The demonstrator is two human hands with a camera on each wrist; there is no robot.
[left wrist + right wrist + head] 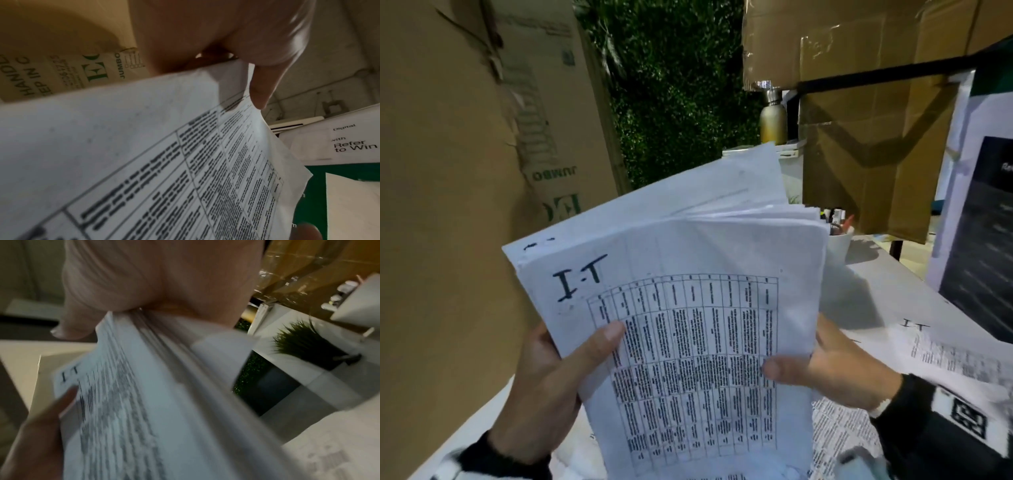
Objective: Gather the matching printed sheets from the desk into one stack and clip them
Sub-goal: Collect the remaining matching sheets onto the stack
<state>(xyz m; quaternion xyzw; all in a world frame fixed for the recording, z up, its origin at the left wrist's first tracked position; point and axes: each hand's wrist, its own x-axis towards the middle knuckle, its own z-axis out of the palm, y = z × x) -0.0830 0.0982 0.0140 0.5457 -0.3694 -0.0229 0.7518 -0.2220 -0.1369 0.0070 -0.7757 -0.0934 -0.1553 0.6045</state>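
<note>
I hold a thick stack of printed sheets [688, 308] upright above the desk; its top page carries a table and a handwritten "I.T". My left hand [551, 373] grips the stack's left edge, thumb on the front. My right hand [835, 370] grips the right edge, thumb pressed on the page. The far edges of the sheets fan apart. The left wrist view shows the table page [164, 162] under my left hand [236, 40]. The right wrist view shows the stack's layered edge [164, 369] pinched by my right hand [154, 280]. More printed sheets [945, 349] marked "I.T" lie on the desk at right.
A large cardboard box [465, 171] stands close on the left. More cardboard boxes [876, 120] and a white printed box [983, 222] stand at right. A white cup of pens [839, 236] and a metal bottle [772, 116] are behind the stack. White desk [887, 291].
</note>
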